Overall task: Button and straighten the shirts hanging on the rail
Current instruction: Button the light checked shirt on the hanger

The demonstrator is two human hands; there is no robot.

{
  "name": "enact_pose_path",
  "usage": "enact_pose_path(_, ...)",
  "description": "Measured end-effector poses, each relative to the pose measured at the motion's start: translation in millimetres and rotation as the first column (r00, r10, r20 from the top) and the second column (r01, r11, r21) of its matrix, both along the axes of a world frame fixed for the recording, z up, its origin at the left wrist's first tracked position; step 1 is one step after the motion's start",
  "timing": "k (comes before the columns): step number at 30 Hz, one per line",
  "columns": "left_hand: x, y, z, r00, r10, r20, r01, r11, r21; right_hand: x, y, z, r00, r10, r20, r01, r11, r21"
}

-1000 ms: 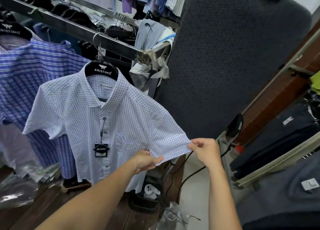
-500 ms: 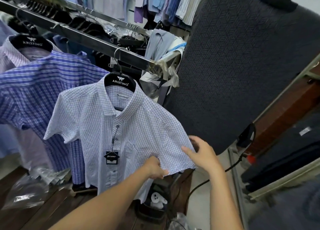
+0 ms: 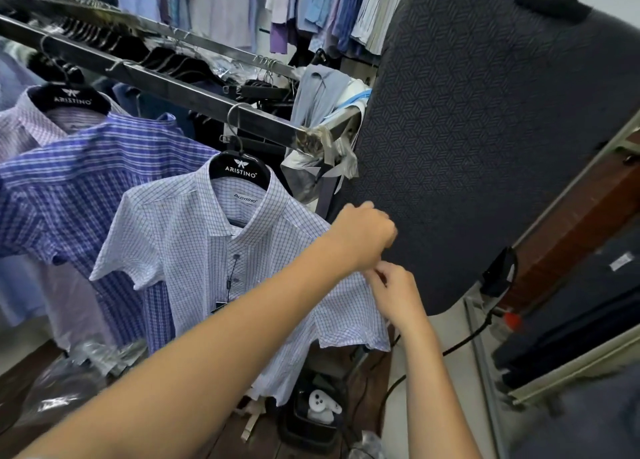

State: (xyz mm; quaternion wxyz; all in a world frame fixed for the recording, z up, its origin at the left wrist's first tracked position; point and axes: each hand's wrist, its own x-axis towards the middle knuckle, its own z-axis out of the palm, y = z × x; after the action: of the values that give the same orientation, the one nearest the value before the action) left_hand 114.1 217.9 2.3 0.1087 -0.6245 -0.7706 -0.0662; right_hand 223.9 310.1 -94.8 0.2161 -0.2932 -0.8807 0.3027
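From the head view, the white short-sleeved cotton shirt with a fine blue check (image 3: 194, 250) hangs on a black plastic hanger (image 3: 239, 171) near the end of the long grey metal rail (image 3: 156, 84). Its front faces me.

My left grip (image 3: 363, 237) is curled at the shoulder of this shirt, on the side next to the dark grey patterned padded board (image 3: 485, 129). The fingers are hidden behind the back of the hand, so I cannot tell if cloth is inside. My right grip (image 3: 398, 292), just below it, is nearly closed and pinches the cloth at the top of the sleeve (image 3: 349, 320).

The front strip looks closed where I see its small buttons (image 3: 236, 256), and the collar lies flat. The lower part is hidden behind my forearm. I judge the buttoning here as done or almost done, and I am now at the straightening of the sleeve.

The violet-and-blue checked shirt (image 3: 86, 181) and the pale lilac checked shirt (image 3: 24, 126) hang further along. I cannot see their fronts, so I cannot say if they need work.
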Motion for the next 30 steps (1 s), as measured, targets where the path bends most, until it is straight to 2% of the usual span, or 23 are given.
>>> enact_pose_path(2,-8.0,3.2,3.1,0.997,0.048,-0.059,-0.055,0.991,-0.126,2.6,2.1,-4.0,1.000,0.012,-0.018,-0.011,0.999,0.037)
enact_pose_path(4,-13.2,4.5,-0.7,0.997,0.056,-0.045,-0.063,0.981,-0.183,6.7,5.1,-8.3,1.000,-0.006,-0.022,0.007,0.998,0.055)
enact_pose_path(9,-16.8,0.4,-6.8,1.000,-0.007,-0.014,0.004,0.986,-0.168,24.2,8.0,-33.3,0.996,-0.088,-0.015,0.089,0.994,0.062)
enact_pose_path(14,-19.6,2.4,-18.0,1.000,-0.001,0.012,0.003,0.993,-0.120,60.0,19.4,-71.1,0.955,-0.266,0.130,0.264,0.964,0.033)
enact_pose_path(18,-22.4,6.2,-25.4,1.000,0.002,0.007,-0.002,0.997,-0.076,57.7,21.6,-62.6,0.948,-0.287,0.135,0.290,0.957,0.003)
enact_pose_path(20,-26.0,8.3,-26.9,1.000,-0.011,0.017,0.011,1.000,-0.029,47.6,14.5,-47.7,0.963,-0.258,0.075,0.257,0.966,0.022)
enact_pose_path(25,-31.4,-9.7,-22.4,0.992,-0.099,0.077,0.088,0.987,0.134,15.1,-12.3,-19.3,0.966,-0.169,-0.198,0.203,0.965,0.165)
enact_pose_path(30,-40.5,-52.7,-25.8,0.963,-0.144,0.226,0.055,0.932,0.359,-20.0,-45.9,9.1,0.917,-0.089,-0.389,0.154,0.978,0.139)
